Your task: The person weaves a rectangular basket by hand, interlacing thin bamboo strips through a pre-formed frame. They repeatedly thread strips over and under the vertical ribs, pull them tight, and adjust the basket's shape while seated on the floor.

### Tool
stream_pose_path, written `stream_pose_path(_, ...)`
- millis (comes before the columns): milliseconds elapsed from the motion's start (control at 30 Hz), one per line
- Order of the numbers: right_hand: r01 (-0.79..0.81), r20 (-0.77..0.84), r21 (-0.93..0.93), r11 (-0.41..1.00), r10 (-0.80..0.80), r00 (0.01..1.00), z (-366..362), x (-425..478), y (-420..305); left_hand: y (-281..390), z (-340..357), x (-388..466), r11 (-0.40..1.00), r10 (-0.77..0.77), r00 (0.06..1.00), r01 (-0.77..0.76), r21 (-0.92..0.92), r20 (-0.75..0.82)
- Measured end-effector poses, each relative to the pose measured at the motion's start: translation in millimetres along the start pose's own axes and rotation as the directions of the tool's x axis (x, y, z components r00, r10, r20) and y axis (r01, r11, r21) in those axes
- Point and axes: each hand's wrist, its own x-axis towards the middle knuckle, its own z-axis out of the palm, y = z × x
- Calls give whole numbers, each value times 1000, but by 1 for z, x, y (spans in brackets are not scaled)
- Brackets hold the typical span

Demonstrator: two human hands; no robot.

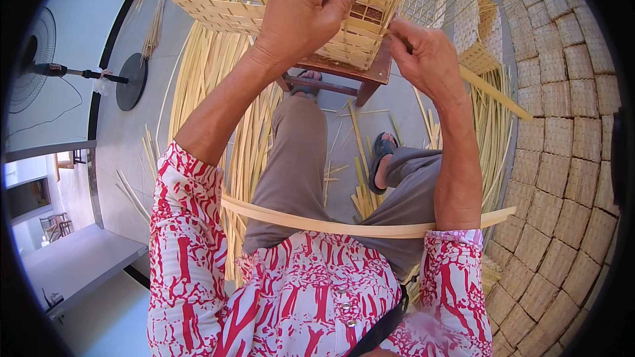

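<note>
A partly woven basket of pale split-bamboo strips (218,14) rests on a low reddish-brown wooden stool (379,62), with loose strip ends sticking out around it. My left hand (317,7) is at its near wall, thumb and forefinger pinched on a thin strip. At the basket's right corner, my right hand (421,52) has its fingertips closed on a strip end beside the upright strips. What lies behind my fingers is hidden. A flat pale bamboo strip (337,227) lies across my lap.
Long bamboo strips (208,89) spread over the floor at left, more at right. Another woven basket (478,34) stands at upper right beside stacked woven pieces (560,134). A pedestal fan (131,82) stands at left. A bamboo piece (496,91) slants by my right forearm.
</note>
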Motion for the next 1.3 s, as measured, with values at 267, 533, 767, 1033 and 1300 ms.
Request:
stream_pose_path(267, -17, 33, -17, 1000, 18, 999, -1, 2, 1, 0, -1, -1, 999, 45, 998, -44, 16, -42)
stream_pose_path(533, -53, 33, 23, 998, 52, 998, -6, 2, -4, 11, 11, -26, 925, 315, 949, -303, 228, -17)
stream_pose_path(767, -2, 121, 119, 993, -13, 993, -9, -2, -14, -6, 23, -26, 923, 224, 950, -279, 266, 216)
stream_pose_path(1033, 233, 66, -11, 972, -232, 970, -15, -18, -17, 17, 5, -17, 890, 305, 843, -418, 183, 444)
stream_pose_path(1300, 279, -129, -110, 954, -292, 948, -7, -38, 10, 19, 4, -33, 850, 350, 744, -507, 141, 569)
